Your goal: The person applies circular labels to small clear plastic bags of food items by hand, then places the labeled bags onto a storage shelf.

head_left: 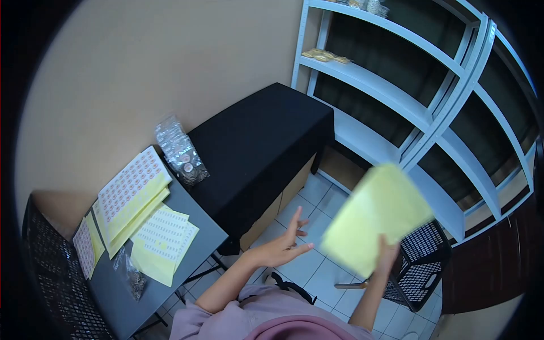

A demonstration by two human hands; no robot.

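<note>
My right hand (386,255) grips a pale yellow sheet (374,218) near its lower edge, raised over the floor and blurred by motion. My left hand (283,243) hovers in the air to the left of it, fingers apart and holding nothing. On the grey table (204,226) at the left lie a stack of sticker sheets with red round prints (133,187) and yellow-backed sheets of small printed labels (164,235). A small clear bag of dark pieces (131,277) rests by them.
Packed clear plastic bags (180,148) lie where the grey table meets the black-covered table (255,136). A white shelf rack (385,90) holds yellowish packets (326,55). Black crates stand at the left (62,277) and on the right, near the floor (419,266).
</note>
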